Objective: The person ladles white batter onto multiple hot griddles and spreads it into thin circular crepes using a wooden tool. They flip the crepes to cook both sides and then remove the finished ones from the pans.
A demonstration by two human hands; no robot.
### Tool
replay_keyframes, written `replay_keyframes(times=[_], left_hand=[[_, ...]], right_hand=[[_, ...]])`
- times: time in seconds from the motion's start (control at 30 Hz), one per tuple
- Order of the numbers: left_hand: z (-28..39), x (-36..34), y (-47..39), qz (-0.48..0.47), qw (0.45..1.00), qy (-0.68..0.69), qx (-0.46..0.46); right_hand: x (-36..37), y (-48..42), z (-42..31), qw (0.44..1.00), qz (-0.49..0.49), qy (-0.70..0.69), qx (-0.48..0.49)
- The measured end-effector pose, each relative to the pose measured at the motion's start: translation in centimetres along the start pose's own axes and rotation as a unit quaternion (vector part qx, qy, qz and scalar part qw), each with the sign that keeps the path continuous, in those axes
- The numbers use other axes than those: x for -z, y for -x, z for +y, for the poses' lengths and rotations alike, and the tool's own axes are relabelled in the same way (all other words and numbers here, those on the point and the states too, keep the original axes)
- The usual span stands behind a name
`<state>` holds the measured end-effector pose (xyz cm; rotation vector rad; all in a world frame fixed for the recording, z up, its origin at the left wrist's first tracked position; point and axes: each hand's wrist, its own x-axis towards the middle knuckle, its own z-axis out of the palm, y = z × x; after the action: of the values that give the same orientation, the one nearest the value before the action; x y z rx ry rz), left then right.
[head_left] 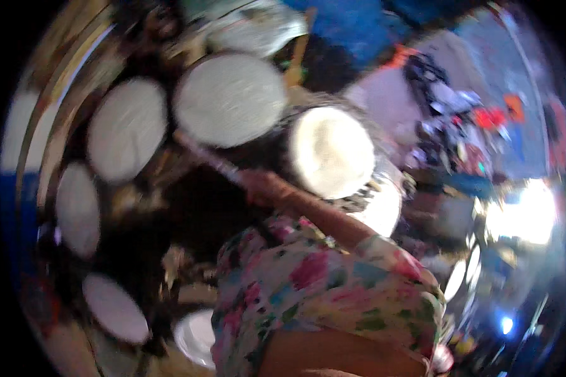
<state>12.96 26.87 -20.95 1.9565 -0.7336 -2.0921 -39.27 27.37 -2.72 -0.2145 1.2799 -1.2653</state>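
My right hand (265, 187) reaches in from the right side of my body, its fingers closed around a thin, pale stick-like tool (212, 159). The tool's far end lies just below the edge of a large round pale disc (231, 100). To the right of the hand is a brightly lit round white piece (331, 151), possibly a shallow bowl. Another pale disc (127, 129) stands tilted farther left. Blur hides what these discs are made of. My left hand is out of view. A floral garment (320, 287) covers my body below the arm.
More pale discs (79, 210) curve down the left side, another (115, 308) lower. A white bowl (194, 337) sits beside the garment. Mixed clutter (462, 127) with red items lies on a pale surface at right. A blue sheet (344, 33) is at top.
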Motion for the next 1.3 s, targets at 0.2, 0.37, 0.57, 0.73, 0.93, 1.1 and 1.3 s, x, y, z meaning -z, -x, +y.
replay_keyframes(times=[0.2,0.37,0.57,0.73,0.93,1.1,1.3], left_hand=[[6.1,-9.0,-6.8,-0.087,0.987,-0.137,0.002],[12.5,-14.9,-9.7,-0.165,0.960,-0.223,-0.037],[16.2,-19.2,-9.5,-0.230,0.932,-0.270,-0.076],[16.6,-16.2,-8.9,-0.225,0.934,-0.265,-0.078],[14.5,-2.6,-1.0,-0.097,0.968,-0.223,-0.060],[10.1,3.3,4.4,-0.016,0.985,-0.172,0.000],[7.9,6.3,7.7,0.019,0.988,-0.150,0.039]], right_hand=[[2.9,4.7,0.3,0.994,0.010,-0.015,0.112],[1.5,9.3,-1.5,0.989,0.060,0.018,0.133],[2.8,12.1,0.9,0.984,0.157,-0.010,0.082],[6.1,10.9,5.0,0.957,0.227,-0.173,0.057],[5.0,13.7,5.1,0.942,0.295,-0.148,0.062],[5.3,14.7,4.6,0.956,0.248,-0.150,0.048],[7.3,14.6,3.4,0.970,0.221,-0.101,-0.013]])
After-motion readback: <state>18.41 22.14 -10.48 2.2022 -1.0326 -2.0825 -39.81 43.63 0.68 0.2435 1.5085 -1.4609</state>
